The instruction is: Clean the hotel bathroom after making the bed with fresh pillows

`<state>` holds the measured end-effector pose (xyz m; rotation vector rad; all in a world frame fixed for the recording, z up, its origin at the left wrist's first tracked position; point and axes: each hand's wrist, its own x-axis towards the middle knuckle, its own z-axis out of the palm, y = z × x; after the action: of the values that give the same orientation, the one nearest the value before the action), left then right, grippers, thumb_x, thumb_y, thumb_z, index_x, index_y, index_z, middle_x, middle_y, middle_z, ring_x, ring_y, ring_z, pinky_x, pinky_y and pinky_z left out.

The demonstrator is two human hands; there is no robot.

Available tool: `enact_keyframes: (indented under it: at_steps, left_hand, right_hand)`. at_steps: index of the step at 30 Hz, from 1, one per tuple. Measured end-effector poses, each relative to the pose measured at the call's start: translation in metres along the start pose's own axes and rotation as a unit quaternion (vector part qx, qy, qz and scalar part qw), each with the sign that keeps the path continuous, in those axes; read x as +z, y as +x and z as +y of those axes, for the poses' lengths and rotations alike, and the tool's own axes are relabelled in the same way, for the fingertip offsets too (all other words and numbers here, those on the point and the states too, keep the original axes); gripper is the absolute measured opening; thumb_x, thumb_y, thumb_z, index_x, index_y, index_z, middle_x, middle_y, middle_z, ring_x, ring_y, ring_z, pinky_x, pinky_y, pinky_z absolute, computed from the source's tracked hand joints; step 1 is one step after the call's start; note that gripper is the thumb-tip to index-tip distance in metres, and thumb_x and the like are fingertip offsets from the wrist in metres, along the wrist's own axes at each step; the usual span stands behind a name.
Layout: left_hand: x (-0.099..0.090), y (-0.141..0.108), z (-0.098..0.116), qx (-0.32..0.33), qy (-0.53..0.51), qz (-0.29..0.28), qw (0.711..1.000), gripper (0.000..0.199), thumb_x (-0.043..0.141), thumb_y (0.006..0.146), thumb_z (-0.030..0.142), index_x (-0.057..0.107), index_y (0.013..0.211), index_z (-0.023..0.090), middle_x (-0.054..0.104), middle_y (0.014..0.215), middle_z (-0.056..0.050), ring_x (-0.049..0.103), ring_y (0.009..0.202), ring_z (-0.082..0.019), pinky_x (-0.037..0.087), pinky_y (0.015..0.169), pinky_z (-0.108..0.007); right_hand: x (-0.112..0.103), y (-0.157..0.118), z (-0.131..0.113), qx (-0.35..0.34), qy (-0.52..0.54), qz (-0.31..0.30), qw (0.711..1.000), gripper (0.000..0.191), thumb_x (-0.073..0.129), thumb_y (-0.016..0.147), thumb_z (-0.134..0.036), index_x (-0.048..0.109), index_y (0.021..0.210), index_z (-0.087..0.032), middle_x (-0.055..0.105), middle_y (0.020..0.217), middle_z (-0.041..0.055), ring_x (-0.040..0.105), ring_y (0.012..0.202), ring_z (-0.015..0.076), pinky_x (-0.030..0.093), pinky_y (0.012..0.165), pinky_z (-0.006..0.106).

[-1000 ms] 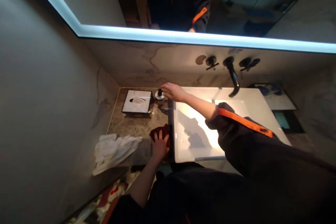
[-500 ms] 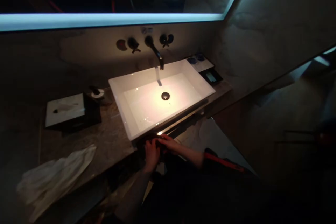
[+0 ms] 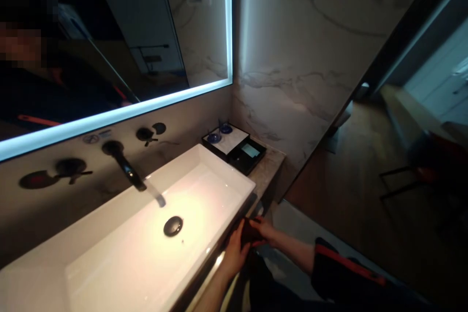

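Note:
Just off the front edge of the white sink, my left hand and my right hand are close together with their fingers bent. Between them is a small dark, brownish thing, gripped from both sides. Shadow hides its kind. Inside the basin I see a dark round drain, and a black wall spout reaches over it.
Black cross-handled taps flank the spout under a lit mirror. At the sink's far right end, a black tray sits beside blue-tinted glasses on the stone counter. A dark chair stands on the wooden floor at right.
My view has swung right and moved nearer the sink; the tissue box and white cloth at left have left the picture. Both hands have shifted toward the sink's right end, still around the dark thing.

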<state>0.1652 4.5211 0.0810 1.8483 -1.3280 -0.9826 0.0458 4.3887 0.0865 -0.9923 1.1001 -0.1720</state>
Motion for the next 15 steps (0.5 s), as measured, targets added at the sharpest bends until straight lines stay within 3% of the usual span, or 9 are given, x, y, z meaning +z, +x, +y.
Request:
enact_keyframes:
  at_steps: [2, 5, 7, 10, 12, 15]
  left_hand:
    - [-0.007, 0.035, 0.034, 0.027, -0.031, -0.031, 0.999, 0.078, 0.05, 0.089, 0.018, 0.025, 0.163, 0.012, 0.029, 0.167, -0.016, 0.028, 0.155, -0.023, 0.022, 0.131, -0.042]
    - [-0.035, 0.056, 0.086, 0.053, -0.061, -0.043, 0.996, 0.057, 0.054, 0.095, 0.033, 0.05, 0.151, 0.022, 0.048, 0.157, -0.009, 0.042, 0.148, -0.025, 0.03, 0.128, -0.042]
    - [-0.063, 0.057, 0.115, 0.033, -0.099, -0.014, 0.994, 0.041, 0.051, 0.099, 0.043, 0.065, 0.134, 0.028, 0.065, 0.139, -0.006, 0.057, 0.133, -0.024, 0.042, 0.119, -0.04]
    - [-0.106, 0.057, 0.139, -0.049, -0.143, 0.064, 0.986, 0.04, 0.049, 0.098, 0.052, 0.071, 0.119, 0.025, 0.073, 0.12, -0.007, 0.068, 0.115, -0.024, 0.053, 0.106, -0.038]
    - [-0.129, 0.065, 0.143, -0.078, -0.146, 0.097, 0.982, 0.043, 0.052, 0.095, 0.056, 0.071, 0.115, 0.023, 0.075, 0.113, -0.008, 0.07, 0.109, -0.024, 0.055, 0.102, -0.038]
    - [-0.153, 0.09, 0.141, -0.061, -0.144, 0.123, 0.98, 0.046, 0.056, 0.092, 0.057, 0.07, 0.115, 0.019, 0.076, 0.109, -0.01, 0.071, 0.106, -0.024, 0.055, 0.103, -0.039]
  right_hand:
    - [-0.048, 0.02, -0.039, -0.011, 0.003, 0.007, 1.0, 0.044, 0.07, 0.077, -0.05, 0.053, 0.109, -0.023, 0.069, 0.097, 0.0057, 0.07, 0.079, 0.0236, 0.059, 0.058, 0.036]
    - [-0.091, 0.05, -0.088, -0.091, -0.058, 0.042, 0.993, 0.047, 0.069, 0.072, -0.056, 0.058, 0.103, -0.023, 0.068, 0.092, 0.004, 0.068, 0.083, 0.0246, 0.058, 0.067, 0.038]
    - [-0.097, 0.073, -0.111, -0.155, -0.102, 0.084, 0.979, 0.044, 0.067, 0.069, -0.057, 0.061, 0.094, -0.021, 0.066, 0.085, 0.0032, 0.065, 0.085, 0.0238, 0.056, 0.077, 0.039]
    - [-0.095, 0.103, -0.137, -0.185, -0.116, 0.123, 0.968, 0.042, 0.065, 0.068, -0.058, 0.061, 0.085, -0.02, 0.066, 0.084, 0.0042, 0.063, 0.089, 0.024, 0.054, 0.087, 0.039]
    - [-0.101, 0.113, -0.156, -0.178, -0.103, 0.123, 0.971, 0.046, 0.065, 0.069, -0.06, 0.062, 0.09, -0.02, 0.066, 0.087, 0.0048, 0.063, 0.089, 0.0241, 0.055, 0.082, 0.039]
    - [-0.116, 0.112, -0.186, -0.18, -0.084, 0.099, 0.975, 0.054, 0.066, 0.072, -0.063, 0.061, 0.105, -0.021, 0.067, 0.096, 0.005, 0.064, 0.085, 0.0229, 0.056, 0.065, 0.034]
